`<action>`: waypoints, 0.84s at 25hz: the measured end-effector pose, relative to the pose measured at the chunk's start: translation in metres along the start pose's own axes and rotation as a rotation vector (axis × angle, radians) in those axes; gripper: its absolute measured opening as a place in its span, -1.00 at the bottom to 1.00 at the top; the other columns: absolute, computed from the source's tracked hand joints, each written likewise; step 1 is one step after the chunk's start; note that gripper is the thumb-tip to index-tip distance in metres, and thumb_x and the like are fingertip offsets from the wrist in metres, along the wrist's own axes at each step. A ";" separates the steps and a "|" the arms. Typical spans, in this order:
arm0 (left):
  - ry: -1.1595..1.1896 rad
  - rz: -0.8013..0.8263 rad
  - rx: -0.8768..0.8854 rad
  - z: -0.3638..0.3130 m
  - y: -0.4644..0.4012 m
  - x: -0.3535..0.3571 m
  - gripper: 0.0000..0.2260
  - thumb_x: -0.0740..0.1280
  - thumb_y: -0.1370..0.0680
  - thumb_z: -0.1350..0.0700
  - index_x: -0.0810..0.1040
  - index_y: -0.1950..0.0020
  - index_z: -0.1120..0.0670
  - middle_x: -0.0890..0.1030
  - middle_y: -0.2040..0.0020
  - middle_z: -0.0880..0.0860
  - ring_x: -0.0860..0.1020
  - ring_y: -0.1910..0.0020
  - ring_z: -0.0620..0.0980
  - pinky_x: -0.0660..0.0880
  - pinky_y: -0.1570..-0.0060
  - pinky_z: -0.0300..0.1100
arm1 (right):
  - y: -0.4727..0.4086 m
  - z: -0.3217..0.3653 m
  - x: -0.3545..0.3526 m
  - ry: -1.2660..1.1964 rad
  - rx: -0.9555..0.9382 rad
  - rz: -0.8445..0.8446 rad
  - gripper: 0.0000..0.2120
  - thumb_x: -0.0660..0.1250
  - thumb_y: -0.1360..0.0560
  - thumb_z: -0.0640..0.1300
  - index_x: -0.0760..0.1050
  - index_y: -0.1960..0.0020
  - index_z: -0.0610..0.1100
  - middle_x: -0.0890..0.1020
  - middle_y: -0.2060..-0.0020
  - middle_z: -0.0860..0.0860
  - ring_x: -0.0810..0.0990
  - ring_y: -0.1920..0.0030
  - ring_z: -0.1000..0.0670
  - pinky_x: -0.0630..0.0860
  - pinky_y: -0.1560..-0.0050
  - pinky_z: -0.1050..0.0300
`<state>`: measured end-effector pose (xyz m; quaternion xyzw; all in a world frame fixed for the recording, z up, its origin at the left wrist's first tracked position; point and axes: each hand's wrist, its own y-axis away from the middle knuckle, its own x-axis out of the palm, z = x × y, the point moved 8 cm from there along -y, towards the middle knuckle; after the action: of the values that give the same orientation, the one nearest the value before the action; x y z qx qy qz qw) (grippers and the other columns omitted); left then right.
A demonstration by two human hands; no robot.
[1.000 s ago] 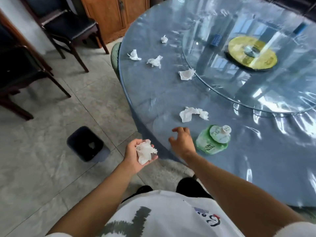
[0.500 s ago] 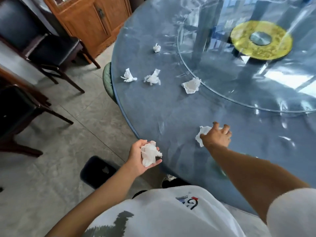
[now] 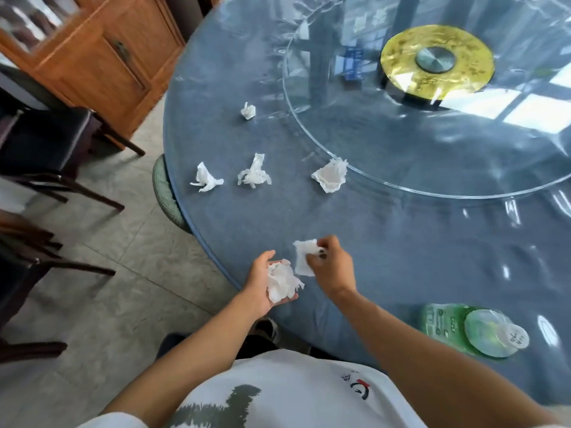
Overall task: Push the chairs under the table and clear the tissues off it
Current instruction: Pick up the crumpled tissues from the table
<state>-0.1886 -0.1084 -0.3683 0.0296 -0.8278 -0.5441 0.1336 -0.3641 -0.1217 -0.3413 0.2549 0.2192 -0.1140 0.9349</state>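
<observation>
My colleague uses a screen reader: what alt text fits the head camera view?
A person's right hand pinches a tissue beside the crumpled wad in their left hand, at the edge of a round blue table. Four more tissues and a green bottle sit on it.

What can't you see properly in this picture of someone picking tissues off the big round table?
All in the head view:
- The left hand: its palm is covered by the crumpled tissue wad.
- The right hand: its fingertips are blurred and partly behind the tissue it pinches.
- The green bottle: label print too blurred to read.
- The green stool: mostly hidden under the table.
- The dark chairs: cut off by the left edge.
</observation>
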 end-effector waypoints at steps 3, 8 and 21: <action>0.061 0.107 -0.017 -0.029 -0.011 0.003 -0.54 0.18 -0.60 -0.25 0.64 0.07 0.10 0.67 0.14 0.17 0.62 0.21 0.17 0.51 0.12 -0.01 | 0.000 0.044 0.049 0.036 -0.131 0.100 -0.86 0.50 -0.42 -0.16 0.62 0.03 -0.11 0.54 0.13 0.01 0.50 0.12 -0.02 0.34 0.13 0.19; -0.101 0.173 -0.036 -0.090 -0.043 -0.007 -0.71 0.29 -0.63 -0.11 0.55 0.06 0.11 0.62 0.29 0.09 0.60 0.35 0.06 0.51 0.28 -0.13 | -0.021 0.080 0.100 0.174 -0.053 0.122 -0.91 0.40 -0.51 -0.11 0.68 0.12 -0.07 0.64 0.28 -0.04 0.48 0.22 -0.02 0.35 0.15 0.14; -0.112 0.280 -0.144 -0.185 -0.087 -0.052 -0.96 0.36 -0.48 0.13 0.57 0.09 0.07 0.60 0.18 0.10 0.60 0.18 0.13 0.55 0.22 -0.08 | -0.122 0.073 0.012 0.167 0.238 -0.415 -0.60 0.29 -0.48 -0.31 0.59 -0.29 -0.09 0.58 -0.23 -0.14 0.51 -0.25 -0.21 0.45 -0.29 0.03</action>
<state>-0.1005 -0.2989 -0.3881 -0.1259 -0.7890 -0.5787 0.1634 -0.3677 -0.2643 -0.3424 0.3213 0.3282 -0.3069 0.8336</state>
